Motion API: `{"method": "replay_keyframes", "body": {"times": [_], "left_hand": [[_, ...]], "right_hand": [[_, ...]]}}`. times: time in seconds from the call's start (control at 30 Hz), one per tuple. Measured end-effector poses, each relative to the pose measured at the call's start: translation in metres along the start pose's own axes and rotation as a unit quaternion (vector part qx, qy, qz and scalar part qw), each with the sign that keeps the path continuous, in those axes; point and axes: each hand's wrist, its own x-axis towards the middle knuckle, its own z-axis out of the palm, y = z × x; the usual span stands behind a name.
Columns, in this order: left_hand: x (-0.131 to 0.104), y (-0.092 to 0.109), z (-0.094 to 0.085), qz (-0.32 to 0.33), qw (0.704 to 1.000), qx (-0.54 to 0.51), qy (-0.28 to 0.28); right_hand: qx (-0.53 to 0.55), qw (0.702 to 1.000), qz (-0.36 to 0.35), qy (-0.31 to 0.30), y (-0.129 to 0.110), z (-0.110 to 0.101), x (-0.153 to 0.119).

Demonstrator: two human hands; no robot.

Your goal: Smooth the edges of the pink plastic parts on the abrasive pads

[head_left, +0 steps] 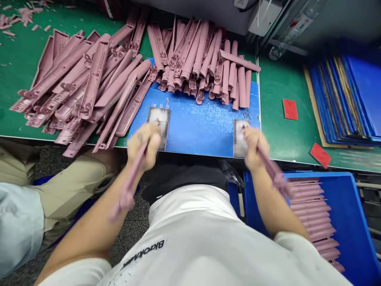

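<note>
The left hand [145,143] is closed around a long pink plastic strip [128,186] at the near edge of the blue mat [202,127], over a grey metal plate [159,119] at its left corner. The right hand [252,146] grips a second pink strip [275,174] over another grey plate [239,137] at the mat's right corner. A heap of pink strips [89,83] covers the mat's far side.

Green bench [276,119] under blue mat [202,127], pink strips [89,83]

Pink strip [127,186] in each hand [145,145]
</note>
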Motion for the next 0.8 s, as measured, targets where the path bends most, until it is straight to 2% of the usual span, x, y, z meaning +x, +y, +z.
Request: {"method": "replay_keyframes", "body": {"times": [0.07,0.1,0.13,0.17,0.23,0.27,0.33,0.37,0.4,0.47,0.53,0.57,0.6,0.63,0.7,0.73,0.8], "left_hand": [[-0.037,0.013,-0.016,0.026,0.999,-0.027,0.012],[-0.041,0.016,-0.019,0.016,0.998,-0.056,0.029],[-0.034,0.016,-0.018,-0.014,0.995,-0.084,0.048],[-0.016,0.014,-0.012,-0.064,0.991,-0.104,0.062],[0.037,0.003,0.007,-0.173,0.976,-0.105,0.077],[0.065,-0.003,0.018,-0.215,0.973,-0.077,0.044],[0.103,-0.011,0.033,-0.195,0.979,-0.048,0.046],[0.108,-0.012,0.035,-0.151,0.987,-0.036,0.040],[0.102,-0.011,0.034,-0.097,0.994,-0.026,0.035],[0.063,-0.005,0.021,-0.008,1.000,0.001,0.004],[0.007,0.006,0.002,0.012,1.000,0.017,-0.005],[-0.018,0.011,-0.009,0.017,1.000,0.009,0.010],[-0.039,0.015,-0.018,0.010,0.998,-0.034,0.049],[-0.052,0.018,-0.026,-0.015,0.995,-0.073,0.061],[-0.054,0.022,-0.035,-0.034,0.989,-0.120,0.084],[-0.045,0.023,-0.036,-0.017,0.991,-0.109,0.082],[-0.010,0.027,-0.029,0.077,0.993,-0.045,0.071]], "right_hand": [[0.018,1.000,0.008,0.001,-0.021,-0.021,-0.047],[0.032,0.999,0.033,0.002,-0.026,-0.028,-0.058],[0.041,0.997,0.072,-0.001,-0.027,-0.030,-0.059],[0.042,0.992,0.118,-0.008,-0.023,-0.028,-0.048],[0.013,0.979,0.201,-0.023,-0.007,-0.013,0.000],[0.000,0.977,0.212,-0.015,0.003,-0.003,0.029],[-0.015,0.981,0.189,0.024,0.017,0.016,0.077],[-0.023,0.987,0.157,0.040,0.020,0.022,0.089],[-0.033,0.991,0.121,0.046,0.020,0.024,0.089],[-0.058,0.996,0.067,0.021,0.011,0.015,0.056],[-0.076,0.995,0.052,-0.030,-0.001,-0.006,-0.005],[-0.083,0.995,0.044,-0.045,-0.007,-0.018,-0.038],[-0.071,0.996,0.017,-0.053,-0.010,-0.030,-0.066],[-0.044,0.998,-0.006,-0.047,-0.011,-0.041,-0.086],[-0.019,0.998,-0.052,-0.026,-0.006,-0.058,-0.096],[-0.030,0.996,-0.079,-0.008,0.000,-0.064,-0.085],[-0.101,0.984,-0.143,0.033,0.016,-0.069,-0.038]]}}
